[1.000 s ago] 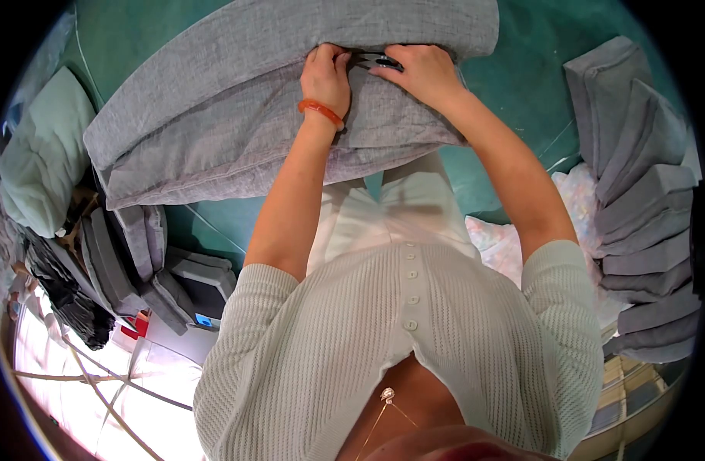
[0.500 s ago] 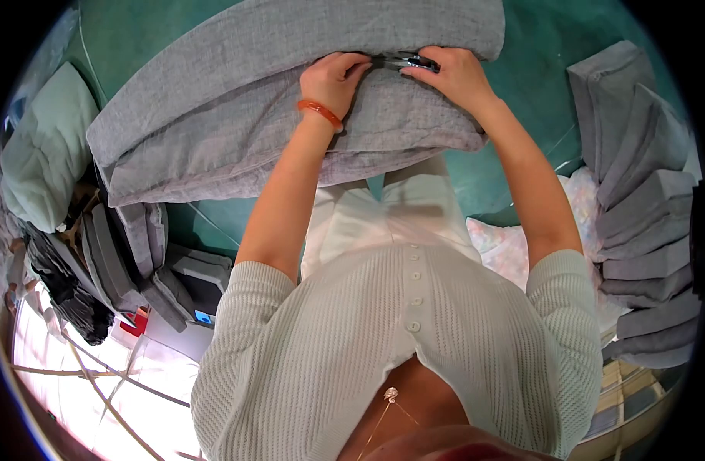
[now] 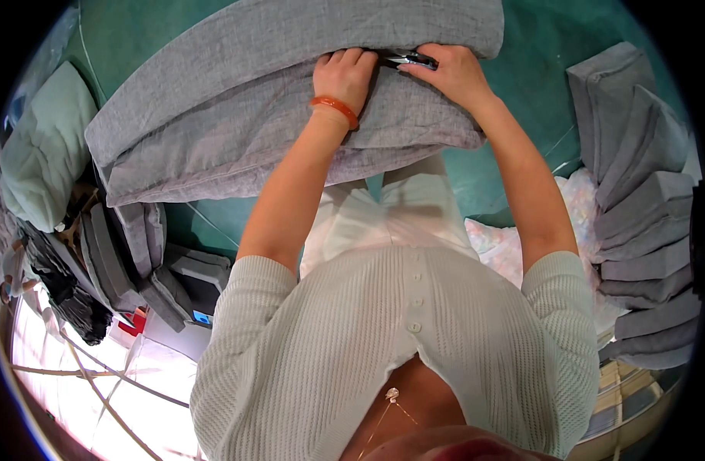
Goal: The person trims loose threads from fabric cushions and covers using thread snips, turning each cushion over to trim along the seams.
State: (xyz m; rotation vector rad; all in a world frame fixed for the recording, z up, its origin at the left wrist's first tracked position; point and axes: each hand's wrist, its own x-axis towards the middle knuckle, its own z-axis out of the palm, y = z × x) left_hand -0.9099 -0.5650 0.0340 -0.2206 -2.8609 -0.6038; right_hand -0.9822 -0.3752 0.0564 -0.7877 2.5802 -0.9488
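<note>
A large grey fabric cushion [image 3: 237,131] with a long seam fold lies across the top of the view. At the fold, my right hand [image 3: 454,73] is closed on a small dark-handled cutting tool [image 3: 414,60], whose metal blades point left. My left hand [image 3: 342,79], with an orange bracelet on the wrist, presses on the cushion just left of the blades. Its fingers are curled at the fold, with the tips partly hidden in the fabric.
Grey cushions [image 3: 648,207] are stacked along the right, beside a pale patterned fabric [image 3: 497,244]. More grey pieces [image 3: 110,257], a black crumpled bag [image 3: 68,292] and a pale green cushion [image 3: 46,146] are at the left. The floor [image 3: 533,100] is green.
The tool and my right hand have moved right along the fold. My left hand has shifted right too, its fingers now curled over the fold. The cushion has barely moved.
</note>
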